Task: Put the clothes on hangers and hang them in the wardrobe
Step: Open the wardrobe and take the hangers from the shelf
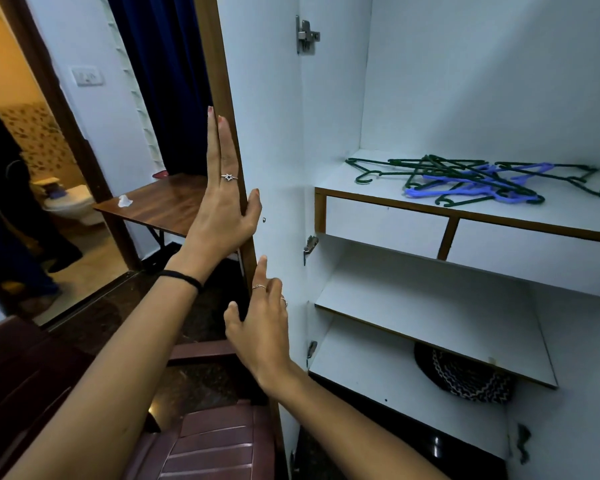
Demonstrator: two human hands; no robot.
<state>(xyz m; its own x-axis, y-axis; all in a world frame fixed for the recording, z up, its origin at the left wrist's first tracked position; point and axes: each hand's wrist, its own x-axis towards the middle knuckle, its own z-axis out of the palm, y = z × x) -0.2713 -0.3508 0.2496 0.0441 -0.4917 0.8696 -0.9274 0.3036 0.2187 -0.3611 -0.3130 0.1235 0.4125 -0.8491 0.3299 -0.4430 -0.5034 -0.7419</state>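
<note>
Holding wardrobe door (271,140) edge, left hand (222,202)

Cool dim light, warm glow far left, wide-angle edge bending

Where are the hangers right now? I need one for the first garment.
In the head view, the hangers lie in a tangled green and blue pile at right, on the wardrobe's upper shelf, just above the two drawers.

A home bedroom: a white wardrobe (465,98) right of the hands, hangers (471,180) on its shelf, a bathroom doorway (32,168) to their left
</note>
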